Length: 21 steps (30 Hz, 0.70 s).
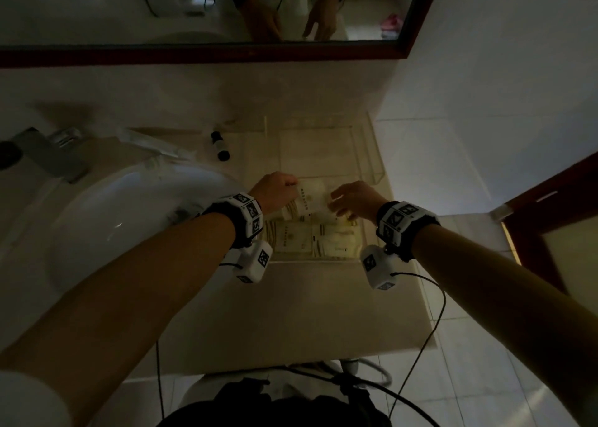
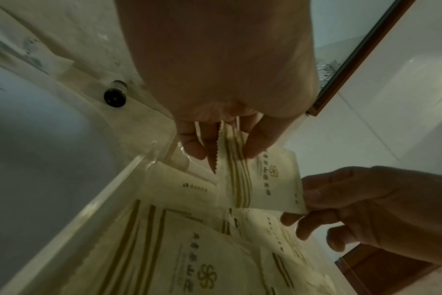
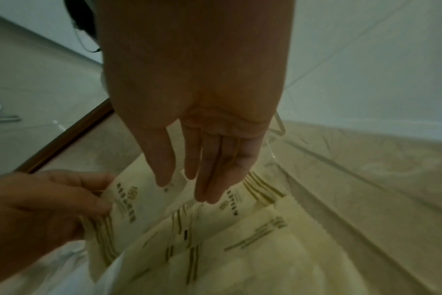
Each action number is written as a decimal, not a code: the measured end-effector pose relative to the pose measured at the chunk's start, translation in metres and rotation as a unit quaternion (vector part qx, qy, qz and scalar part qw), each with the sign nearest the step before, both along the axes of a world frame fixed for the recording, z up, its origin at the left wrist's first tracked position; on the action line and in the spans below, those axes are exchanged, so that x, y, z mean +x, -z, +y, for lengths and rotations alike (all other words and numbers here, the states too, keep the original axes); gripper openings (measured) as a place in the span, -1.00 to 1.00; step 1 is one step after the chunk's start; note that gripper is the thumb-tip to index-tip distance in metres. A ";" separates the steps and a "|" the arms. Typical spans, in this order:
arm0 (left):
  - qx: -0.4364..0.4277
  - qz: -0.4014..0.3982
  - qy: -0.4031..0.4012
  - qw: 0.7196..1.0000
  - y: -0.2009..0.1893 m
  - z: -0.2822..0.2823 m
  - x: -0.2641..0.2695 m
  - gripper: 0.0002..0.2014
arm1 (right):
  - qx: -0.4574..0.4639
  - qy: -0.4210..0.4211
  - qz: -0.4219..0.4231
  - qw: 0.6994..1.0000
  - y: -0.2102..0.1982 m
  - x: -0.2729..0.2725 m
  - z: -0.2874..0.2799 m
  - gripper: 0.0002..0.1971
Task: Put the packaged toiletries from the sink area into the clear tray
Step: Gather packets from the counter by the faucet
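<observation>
i see sink [image 1: 106,219] at left, small dark bottle [image 1: 220,145] on table behind it. my left hand [image 1: 275,191] pinches cream sachet [image 1: 309,198] over clear tray [image 1: 372,154]; more sachets [image 1: 310,240] lie inside, near end. right hand [image 1: 354,201] fingers straight, touching sachet's right edge.

You've got one clear tray [image 1: 372,154] going, with about five cream packets [image 1: 297,239] lying in it, though the overlap makes that count shaky. One more packet [image 1: 309,197] is up between your two hands. One small dark-capped bottle [image 1: 220,145] and one long clear-wrapped item [image 1: 145,142] sit by the one sink [image 1: 97,219].
</observation>
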<state>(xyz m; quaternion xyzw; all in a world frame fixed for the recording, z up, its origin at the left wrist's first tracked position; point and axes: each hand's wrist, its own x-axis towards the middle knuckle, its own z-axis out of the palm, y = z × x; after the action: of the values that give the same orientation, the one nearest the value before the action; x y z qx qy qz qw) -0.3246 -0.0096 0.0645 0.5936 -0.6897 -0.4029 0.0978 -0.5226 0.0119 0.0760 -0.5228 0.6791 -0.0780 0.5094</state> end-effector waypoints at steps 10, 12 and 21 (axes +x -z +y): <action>-0.055 -0.052 -0.019 0.997 0.010 -0.006 0.013 -0.78 | 0.044 0.083 -0.085 0.992 0.017 0.016 -0.004 -0.90; -0.083 -0.073 -0.008 0.994 0.013 -0.008 0.021 -0.80 | 0.050 0.097 -0.083 0.991 0.021 0.024 -0.008 -0.83; -0.078 -0.136 0.107 0.982 0.015 -0.005 0.033 -0.76 | 0.067 0.093 -0.029 0.993 0.029 0.049 -0.019 -0.71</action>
<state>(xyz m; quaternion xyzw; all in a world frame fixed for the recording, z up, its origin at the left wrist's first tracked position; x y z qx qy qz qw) -0.2912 -0.0145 0.0494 0.5563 -0.7855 -0.2711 0.0056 -0.4740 -0.0069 0.0470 -0.4198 0.7132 -0.0945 0.5533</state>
